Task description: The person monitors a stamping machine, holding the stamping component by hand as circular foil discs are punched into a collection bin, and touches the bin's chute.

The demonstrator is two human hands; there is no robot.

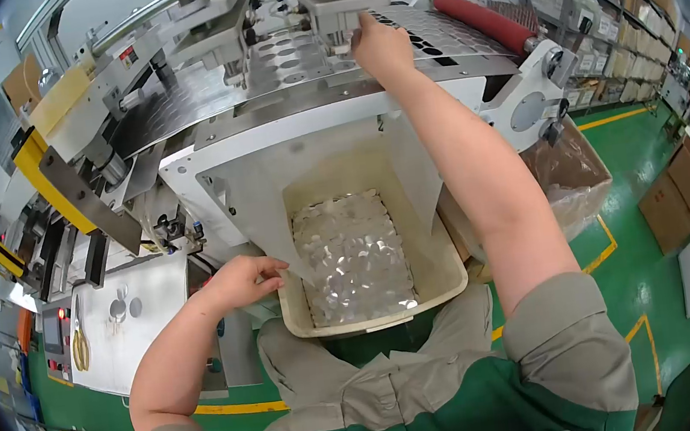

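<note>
My left hand [248, 281] is at the left rim of a cream plastic bin [291, 308], its fingers apart and slightly bent, holding nothing. Inside the bin lies a heap of shiny, clear round discs [354, 257]. My right hand [384, 45] reaches up to the machine, beside a metal press block [341, 9] and over a perforated sheet [278, 56] with rows of round holes. Its fingers look curled. Their tips are partly hidden against the block, and I cannot make out what they hold.
A red roller [485, 22] is at the machine's right end. Yellow-edged guards [57, 182] stand at left. Gold-handled scissors [80, 347] and a few discs lie on a white side table [141, 344]. A plastic-lined carton [568, 171] is right of the bin.
</note>
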